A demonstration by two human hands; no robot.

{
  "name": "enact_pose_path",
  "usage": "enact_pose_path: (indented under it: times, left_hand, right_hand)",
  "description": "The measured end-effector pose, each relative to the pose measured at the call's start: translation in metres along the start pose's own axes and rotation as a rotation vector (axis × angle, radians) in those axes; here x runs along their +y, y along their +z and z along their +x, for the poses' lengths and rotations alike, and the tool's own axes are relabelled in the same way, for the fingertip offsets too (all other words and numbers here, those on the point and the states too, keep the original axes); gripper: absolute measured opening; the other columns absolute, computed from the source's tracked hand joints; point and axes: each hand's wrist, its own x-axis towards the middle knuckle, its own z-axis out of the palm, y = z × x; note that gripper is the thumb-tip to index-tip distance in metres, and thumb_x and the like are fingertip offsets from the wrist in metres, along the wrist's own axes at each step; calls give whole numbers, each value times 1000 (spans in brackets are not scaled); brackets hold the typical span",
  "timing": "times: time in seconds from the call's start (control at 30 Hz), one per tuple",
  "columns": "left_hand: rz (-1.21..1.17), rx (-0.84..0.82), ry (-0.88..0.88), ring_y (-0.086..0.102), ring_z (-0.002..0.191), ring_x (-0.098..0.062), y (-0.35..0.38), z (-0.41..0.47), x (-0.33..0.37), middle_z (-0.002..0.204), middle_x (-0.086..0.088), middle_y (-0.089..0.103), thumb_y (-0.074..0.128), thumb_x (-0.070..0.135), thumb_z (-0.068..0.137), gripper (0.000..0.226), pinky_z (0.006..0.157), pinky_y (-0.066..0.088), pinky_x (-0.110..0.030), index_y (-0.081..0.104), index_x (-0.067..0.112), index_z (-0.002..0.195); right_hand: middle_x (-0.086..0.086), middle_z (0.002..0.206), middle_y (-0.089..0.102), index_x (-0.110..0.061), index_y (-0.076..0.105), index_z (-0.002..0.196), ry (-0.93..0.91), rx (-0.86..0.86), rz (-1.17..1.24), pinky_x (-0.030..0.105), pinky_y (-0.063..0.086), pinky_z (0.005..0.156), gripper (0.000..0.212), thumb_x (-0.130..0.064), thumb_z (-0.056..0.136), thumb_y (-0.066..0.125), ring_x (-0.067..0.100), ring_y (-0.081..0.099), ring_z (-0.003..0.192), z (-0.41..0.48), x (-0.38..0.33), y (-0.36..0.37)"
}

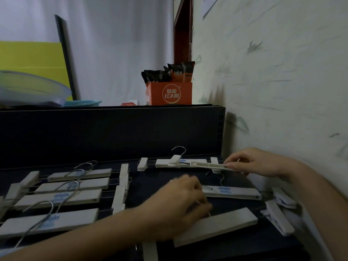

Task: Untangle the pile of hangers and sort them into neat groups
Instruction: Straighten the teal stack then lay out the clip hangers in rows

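White clip hangers with metal hooks lie on a dark surface (150, 180). Several are lined up in a row at the left (75, 187), hooks overlapping. At the back right lies another hanger (165, 162), and my right hand (252, 164) pinches the end of a thin white hanger piece (209, 165) resting across it. My left hand (180, 206) rests curled over the near hangers, fingers at the hook of one hanger (235, 192) and above a tilted hanger bar (216, 226). What it grips is hidden.
A dark raised panel (113, 132) runs behind the surface. On top of it stand an orange box of packets (169, 93), a blue basket (82, 103) and a clear bowl (32, 87). A wall (273, 81) closes the right side. White clips (280, 213) lie at the right.
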Motion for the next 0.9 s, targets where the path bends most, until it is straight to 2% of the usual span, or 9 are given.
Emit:
enact_pose_path:
  times: [0.07, 0.17, 0.3, 0.4, 0.47, 0.53, 0.63, 0.73, 0.9]
  left_hand:
    - [31, 61, -62, 36, 108, 0, -1, 14, -12, 119, 10, 44, 39, 40, 95, 33, 96, 37, -21, 53, 26, 121]
    - [54, -35, -147, 40, 119, -10, 4, 32, -29, 129, 2, 44, 44, 38, 94, 41, 101, 37, -26, 47, 19, 130]
    - [10, -215, -181, 48, 111, -17, 10, 45, -35, 124, -3, 49, 46, 39, 93, 42, 96, 43, -34, 49, 18, 129]
    - [-22, -252, -162, 50, 104, -19, 10, 49, -33, 119, -6, 50, 47, 37, 93, 40, 91, 43, -33, 51, 17, 127]
    - [-29, -272, -145, 50, 104, -20, 9, 49, -32, 119, -8, 50, 47, 35, 93, 38, 92, 43, -34, 51, 16, 126]
    - [-40, -279, -142, 50, 104, -21, 9, 48, -32, 119, -8, 50, 47, 34, 94, 37, 92, 42, -35, 52, 14, 125]
    - [-43, -255, -137, 50, 103, -20, 10, 47, -33, 119, -8, 50, 48, 34, 93, 37, 90, 42, -33, 52, 14, 125]
    - [-47, -247, -136, 49, 102, -19, 10, 46, -34, 119, -7, 50, 47, 35, 93, 37, 90, 42, -32, 51, 16, 125]
    - [-42, -249, -128, 49, 106, -20, 11, 46, -35, 122, -8, 49, 47, 35, 94, 38, 94, 42, -37, 50, 16, 126]
  right_hand:
    - [-13, 80, 68, -33, 68, 96, -5, 6, 6, 16, 51, 66, 14, -36, 89, 56, -2, 60, 70, 2, 0, -1]
    - [-13, 74, 65, -33, 68, 93, -7, 13, -2, 24, 52, 69, 12, -33, 90, 56, 0, 59, 67, 6, 0, -3]
    - [-7, 82, 66, -33, 65, 93, 18, 47, -32, 19, 51, 68, 13, -32, 92, 53, 1, 61, 72, 16, -4, -6]
    - [5, 94, 68, -23, 66, 101, 42, 65, -83, 23, 50, 72, 19, -31, 93, 51, 12, 62, 83, 25, -7, -7]
    - [6, 95, 68, -18, 67, 106, 54, 48, -132, 25, 50, 73, 25, -31, 93, 50, 15, 61, 84, 32, -11, -7]
    - [7, 95, 67, -16, 67, 107, 60, 18, -163, 26, 50, 74, 28, -33, 94, 49, 15, 61, 83, 35, -15, -9]
    - [7, 95, 68, -17, 66, 109, 61, -5, -201, 20, 50, 68, 27, -31, 95, 48, 15, 63, 80, 38, -18, -13]
    - [-2, 90, 66, -18, 65, 110, 67, -5, -225, 16, 47, 64, 27, -31, 95, 48, 8, 60, 76, 39, -19, -13]
    - [-4, 87, 63, -19, 65, 109, 76, 9, -231, 18, 47, 67, 27, -33, 94, 47, 9, 58, 78, 34, -15, -4]
